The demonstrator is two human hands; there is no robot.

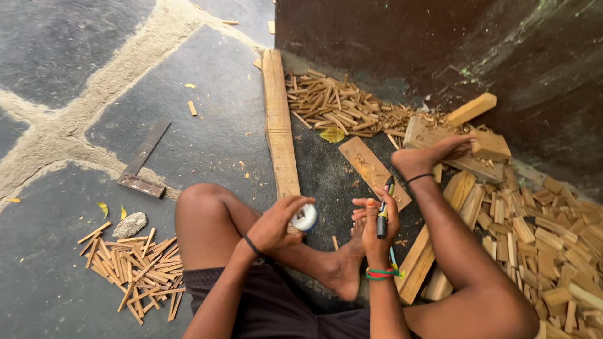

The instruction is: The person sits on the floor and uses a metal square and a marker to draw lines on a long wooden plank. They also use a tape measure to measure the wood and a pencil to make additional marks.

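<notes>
A small white round container point(306, 218) is clasped in the curled fingers of the left hand point(276, 225), just below the near end of the long plank point(279, 129); its contents cannot be made out. A dark pen-like tool point(382, 216) is gripped upright in the closed right hand point(379, 227), just right of the plank's near end. Thin sticks point(139, 273) are heaped well left of the plank, and wood blocks point(543, 242) are piled far right of it.

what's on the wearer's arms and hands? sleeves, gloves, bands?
Both arms are bare: no sleeves, no gloves. The left hand has a thin black band at the wrist. The right hand has a stack of red and green bands at the wrist. No rings visible on the fingers.
</notes>
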